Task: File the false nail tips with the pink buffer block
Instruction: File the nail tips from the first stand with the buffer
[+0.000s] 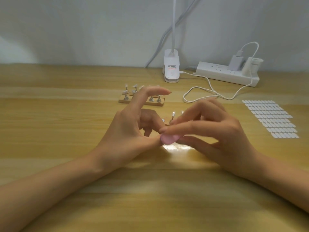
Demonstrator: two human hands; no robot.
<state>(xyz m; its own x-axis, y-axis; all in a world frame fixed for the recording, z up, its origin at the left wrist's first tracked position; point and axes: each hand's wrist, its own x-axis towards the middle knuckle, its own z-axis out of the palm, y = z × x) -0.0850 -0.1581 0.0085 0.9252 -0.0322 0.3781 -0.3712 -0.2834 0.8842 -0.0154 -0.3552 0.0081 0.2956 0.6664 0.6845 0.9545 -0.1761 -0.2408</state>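
Note:
My right hand [215,129] pinches the pink buffer block [168,138] between thumb and fingers, low over the wooden desk. My left hand [132,129] meets it from the left: its thumb tip touches the block's end, the index finger is raised, and the other fingers curl in towards a small nail stand [173,115] that is mostly hidden behind both hands. Whether the left hand holds that stand I cannot tell. A wooden holder [155,101] with several metal stands carrying false nail tips sits further back, partly behind my left index finger.
A white clip lamp [171,67] stands at the back centre, and a white power strip [227,72] with a charger lies to its right. A white cable [209,91] loops across the desk. A sheet of white oval stickers [270,118] lies at the right.

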